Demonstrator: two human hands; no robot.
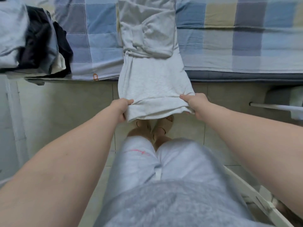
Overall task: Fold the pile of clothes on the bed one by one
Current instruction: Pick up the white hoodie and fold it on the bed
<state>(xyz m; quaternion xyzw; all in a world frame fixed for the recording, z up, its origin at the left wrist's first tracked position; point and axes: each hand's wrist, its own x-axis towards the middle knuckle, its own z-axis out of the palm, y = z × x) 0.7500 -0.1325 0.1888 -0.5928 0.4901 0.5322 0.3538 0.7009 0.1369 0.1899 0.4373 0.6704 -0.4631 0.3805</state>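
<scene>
i hold the pale grey garment point(147, 54) by its near end, my left hand point(121, 108) pinching one corner and my right hand point(195, 105) pinching the other, thumbs on top and fingers curled under the cloth. its long axis runs straight away from me, across the checked bedspread point(229, 38) and over the bed's edge, so the near part hangs off the mattress above the tiled floor point(65, 104) (my feet show just below the hem). further up, a part of it is folded back on itself; whether that is a sleeve i cannot tell. the pile of clothes point(31, 40) sits at the bed's left, well apart, blurred.
</scene>
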